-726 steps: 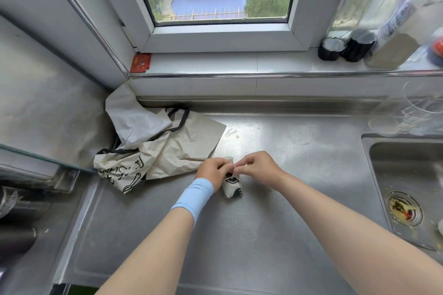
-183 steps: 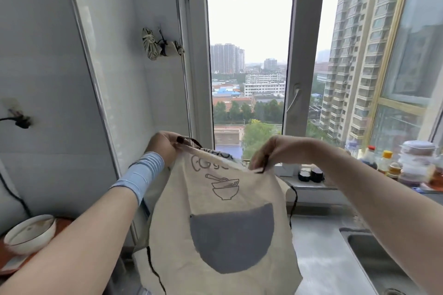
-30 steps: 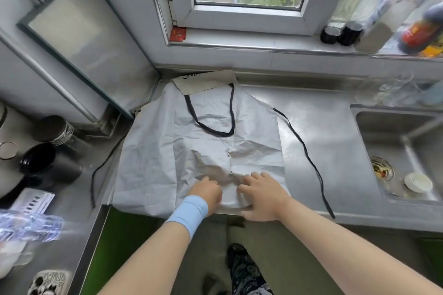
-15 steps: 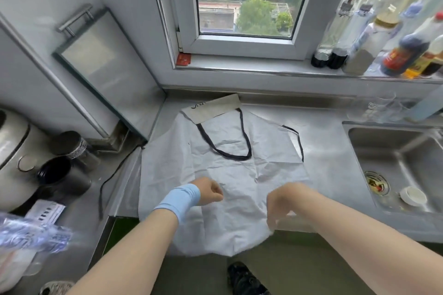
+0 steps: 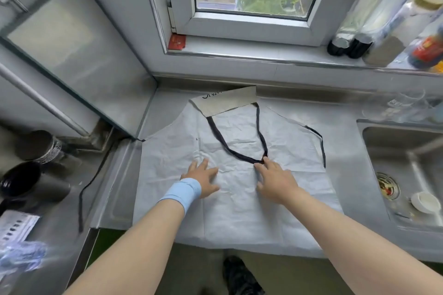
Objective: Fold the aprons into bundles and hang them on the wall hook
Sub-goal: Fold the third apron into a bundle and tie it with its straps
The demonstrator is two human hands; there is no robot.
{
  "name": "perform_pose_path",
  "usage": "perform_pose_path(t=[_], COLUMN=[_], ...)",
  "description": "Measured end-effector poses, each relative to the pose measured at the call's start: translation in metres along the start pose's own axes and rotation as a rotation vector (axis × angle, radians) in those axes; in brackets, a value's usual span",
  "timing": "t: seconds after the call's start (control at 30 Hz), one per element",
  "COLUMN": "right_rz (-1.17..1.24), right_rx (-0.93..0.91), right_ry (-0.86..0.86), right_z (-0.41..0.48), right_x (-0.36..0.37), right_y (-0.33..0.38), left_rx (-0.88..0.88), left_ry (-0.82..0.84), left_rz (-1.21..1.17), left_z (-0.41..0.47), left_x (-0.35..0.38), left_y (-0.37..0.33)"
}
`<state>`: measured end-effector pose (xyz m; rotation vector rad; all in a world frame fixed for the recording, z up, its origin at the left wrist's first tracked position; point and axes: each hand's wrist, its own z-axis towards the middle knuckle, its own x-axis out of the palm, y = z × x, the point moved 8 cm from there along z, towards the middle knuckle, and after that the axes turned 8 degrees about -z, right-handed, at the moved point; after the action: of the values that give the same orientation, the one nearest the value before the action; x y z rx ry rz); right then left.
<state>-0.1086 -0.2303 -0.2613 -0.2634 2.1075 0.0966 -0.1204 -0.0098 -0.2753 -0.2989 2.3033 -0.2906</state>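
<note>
Now both palms, left hand [image 5: 201,181] and right hand [image 5: 275,181], fingers straight and gripping nothing, press the pale creased black-strapped apron [image 5: 239,175] flat on the steel counter [image 5: 345,151], seemingly smoothing it for folding.

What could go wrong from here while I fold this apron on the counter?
1. The apron's near edge hangs past the counter front; a tug could slide it off toward the floor.
2. The left tie trails toward the black cup and may snag or drag during a fold.
3. The right tie lies near the sink, which holds food scraps; flicked over, it might get soiled.
</note>
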Motion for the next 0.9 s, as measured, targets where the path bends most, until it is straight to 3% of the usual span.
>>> perform_pose_path(t=[0.13, 0.27, 0.4, 0.47, 0.57, 0.67, 0.7, 0.8, 0.9], right_rz=[0.057, -0.021, -0.246, -0.169, 0.127, 0.54, 0.571, 0.376, 0.197], right_rx=[0.017, -0.074, -0.176, -0.22, -0.239, -0.198, -0.2, -0.211, -0.157], right_ry=[-0.27, -0.258, -0.299, -0.27, -0.224, -0.04, -0.044, -0.152, -0.227], right_z=[0.033, 0.068, 0.085, 0.093, 0.093, 0.085, 0.081, 0.065, 0.053], right_x=[-0.053, -0.073, -0.061, -0.058, -0.076, -0.086, -0.094, -0.117, -0.127], right_y=[-0.013, -0.01, 0.009, 0.011, 0.013, 0.017, 0.019, 0.017, 0.006], left_rx=[-0.009, 0.111, 0.195, 0.217, 0.227, 0.174, 0.155, 0.126, 0.079], left_ry=[-0.152, -0.226, -0.128, -0.066, -0.034, -0.116, -0.156, -0.273, -0.238], left_rz=[0.0, -0.076, -0.072, 0.003, 0.07, -0.212, -0.314, -0.476, -0.541], left_z=[0.026, 0.044, 0.064, 0.07, 0.071, 0.064, 0.059, 0.037, 0.017], left_x=[-0.054, -0.086, -0.084, -0.08, -0.079, -0.09, -0.096, -0.126, -0.142], left_y=[-0.016, -0.047, -0.071, -0.076, -0.076, -0.065, -0.06, -0.046, -0.03])
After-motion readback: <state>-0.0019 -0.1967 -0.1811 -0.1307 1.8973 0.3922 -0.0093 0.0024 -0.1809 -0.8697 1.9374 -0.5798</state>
